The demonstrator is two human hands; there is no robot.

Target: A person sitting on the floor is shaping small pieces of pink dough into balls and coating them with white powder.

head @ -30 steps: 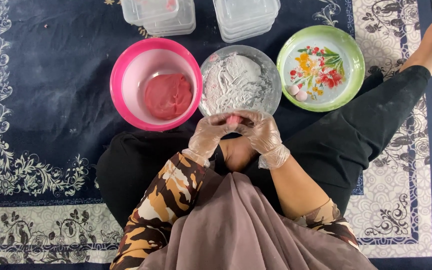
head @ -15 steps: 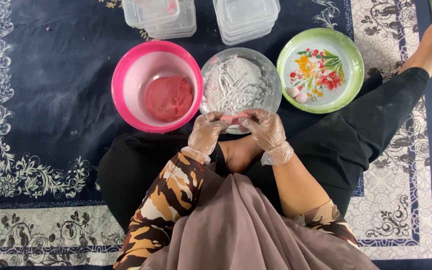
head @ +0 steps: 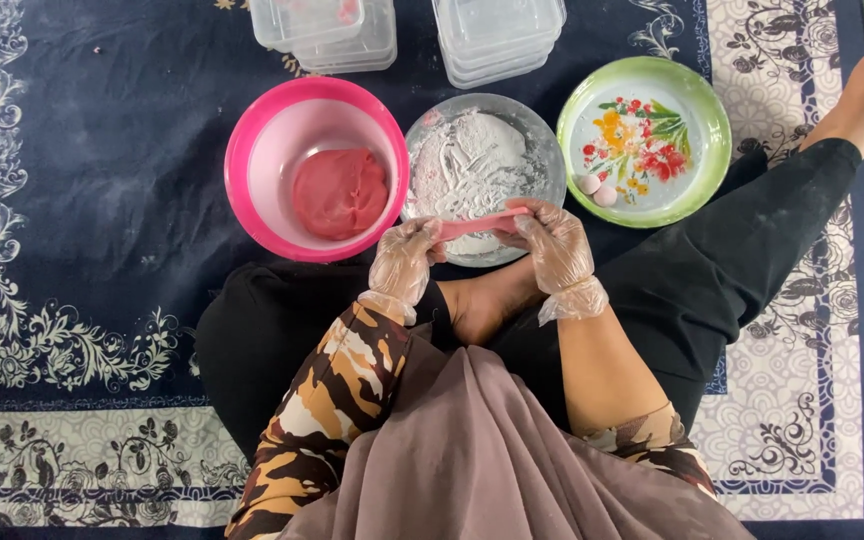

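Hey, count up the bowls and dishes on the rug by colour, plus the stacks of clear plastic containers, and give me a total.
Pink bowl, holding pink dough: 1
Clear glass bowl, holding white flour: 1
Green-rimmed flowered plate: 1
Stacks of clear plastic containers: 2
Total: 5

dough lump point(head: 340, 192) in left bowl point(head: 252, 150), plate point(head: 707, 110) right

Clear plastic gloves point(head: 402, 262), camouflage-patterned sleeves point(head: 332, 385), black trousers point(head: 752, 260), taupe headscarf point(head: 492, 460)
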